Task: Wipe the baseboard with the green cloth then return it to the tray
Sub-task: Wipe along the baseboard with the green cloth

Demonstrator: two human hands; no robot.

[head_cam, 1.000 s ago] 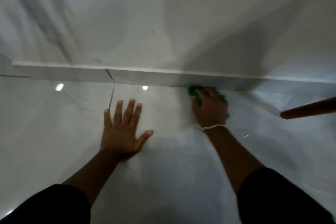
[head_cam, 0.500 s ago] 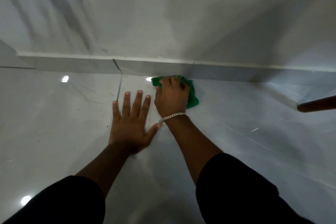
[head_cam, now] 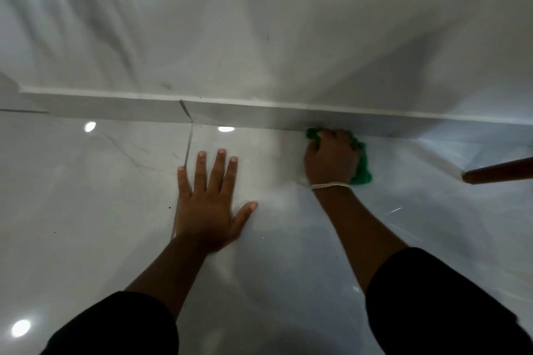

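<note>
Head camera looks forward and down, close over floor [head_cam: 86, 210] and baseboard [head_cam: 115, 109].

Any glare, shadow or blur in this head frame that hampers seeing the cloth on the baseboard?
Head view: dim, soft overall; bright lamp reflections on the glossy floor lie left of the work; shadow darkens the baseboard above the green cloth, which the right hand mostly covers; wide-angle bends the wall, streaked at upper left.

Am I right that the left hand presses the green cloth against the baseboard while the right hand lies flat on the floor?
Not quite: the hands are swapped. The head view shows the right hand pressing the green cloth against the baseboard, while the left hand lies flat on the floor.
</note>
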